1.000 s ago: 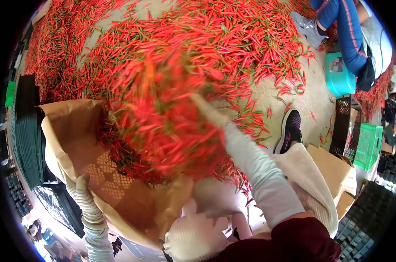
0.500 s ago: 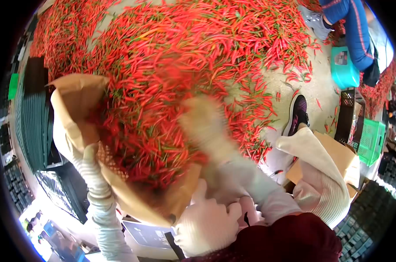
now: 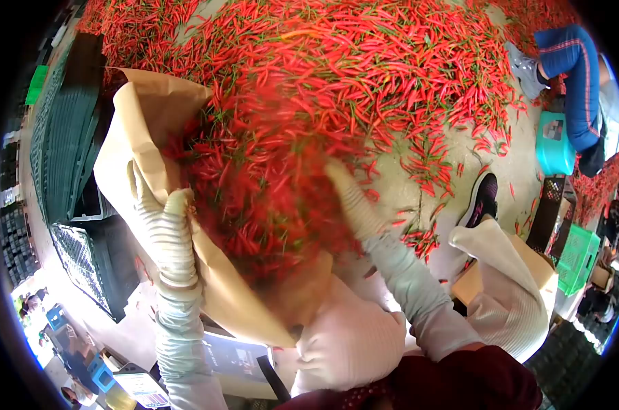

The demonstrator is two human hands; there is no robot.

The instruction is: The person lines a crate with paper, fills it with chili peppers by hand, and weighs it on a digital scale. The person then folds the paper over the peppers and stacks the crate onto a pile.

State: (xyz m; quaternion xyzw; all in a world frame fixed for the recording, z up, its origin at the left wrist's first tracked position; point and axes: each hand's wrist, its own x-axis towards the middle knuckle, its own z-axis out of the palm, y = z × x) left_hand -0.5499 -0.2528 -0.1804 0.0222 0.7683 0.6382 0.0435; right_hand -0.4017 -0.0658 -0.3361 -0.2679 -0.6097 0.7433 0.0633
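Note:
Red chilies (image 3: 391,61) with green stems lie in a large heap on the floor. Brown paper (image 3: 234,287) lines a crate in front of me, and chilies fill the space inside it. My left hand (image 3: 162,229), in a striped glove, is closed on the left edge of the brown paper. My right hand (image 3: 350,195), gloved too, is at the right side of the lined crate against a blurred mass of chilies. Its fingers are smeared by motion and partly hidden by the chilies.
A stack of dark green crates (image 3: 67,143) stands at the left, above a black crate (image 3: 91,266). At the right are another person's leg (image 3: 572,89), a teal stool (image 3: 554,143), a green basket (image 3: 577,260) and a cardboard box (image 3: 528,256). My shoe (image 3: 484,198) rests on the floor.
The whole view has shifted, moving the scene right and down. My right hand has moved relative to the crate, with blurred chilies beside it. Fewer chilies lie on the floor right of the crate.

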